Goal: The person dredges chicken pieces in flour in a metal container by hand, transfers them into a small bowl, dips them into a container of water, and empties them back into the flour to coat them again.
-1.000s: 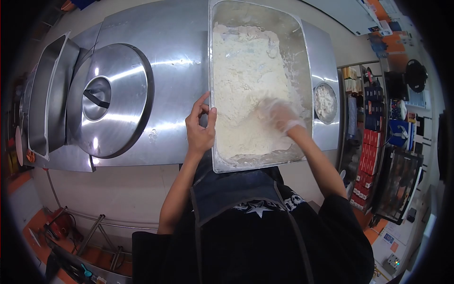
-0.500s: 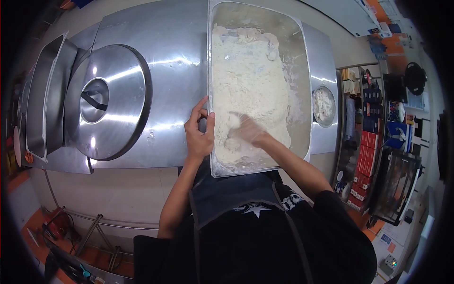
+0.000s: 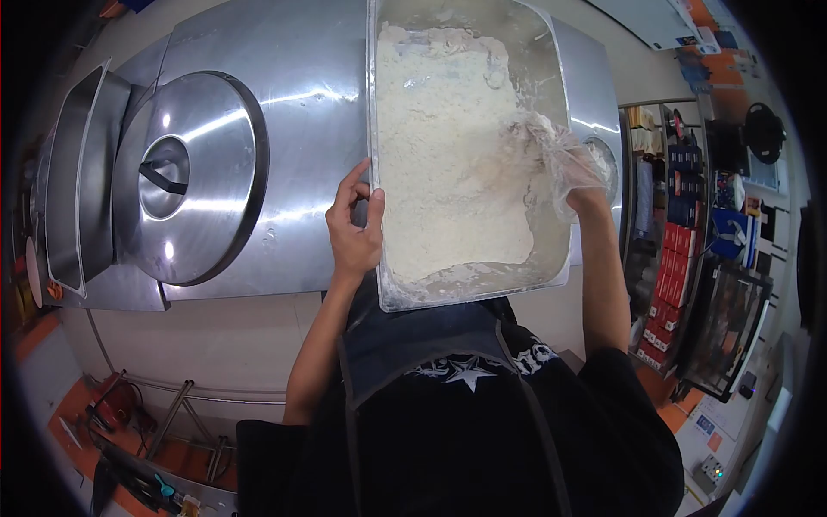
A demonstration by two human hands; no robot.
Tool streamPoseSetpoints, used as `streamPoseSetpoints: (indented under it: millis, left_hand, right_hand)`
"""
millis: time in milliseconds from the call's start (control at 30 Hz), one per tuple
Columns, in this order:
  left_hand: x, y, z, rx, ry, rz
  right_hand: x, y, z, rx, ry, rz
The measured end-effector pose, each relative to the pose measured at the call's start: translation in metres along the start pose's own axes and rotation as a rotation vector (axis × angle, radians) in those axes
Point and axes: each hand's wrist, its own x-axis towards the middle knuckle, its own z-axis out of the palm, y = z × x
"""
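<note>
A deep metal tray [image 3: 373, 121] holds a wide bed of pale flour [image 3: 448, 129]. At its left edge, my left hand [image 3: 355, 228] is bare and grips the rim, with the thumb at the top and the fingers along the outside. My right hand [image 3: 560, 164] wears a clear, loose plastic glove dusted with flour. It is over the right side of the flour, close to the tray's right wall. Motion blurs its fingertips, and I cannot make out whether they hold anything.
A round metal lid [image 3: 233, 172] with a black handle lies on the steel table [image 3: 301, 52] to the left. Beyond it stands an upended metal pan [image 3: 86, 181]. A bowl of white stuff [image 3: 600, 164] sits right of the tray, partly behind my right hand. Shelves with red boxes [image 3: 670, 267] stand farther right.
My right hand has swept from the flour's near left part up and across to the right side. The flour near the front looks smoother. My left hand stays on the rim.
</note>
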Motion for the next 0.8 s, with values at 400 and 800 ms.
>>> streamPoseSetpoints:
  millis: [400,800]
  left_hand:
    - [-0.001,0.001,0.002,-0.034,0.0,0.007]
    - [-0.001,0.002,0.002,-0.054,-0.011,-0.018]
  right_hand:
    - [-0.016,-0.007,-0.02,0.094,-0.022,-0.037]
    - [0.085,0.034,0.084,-0.976,-0.193,-0.665]
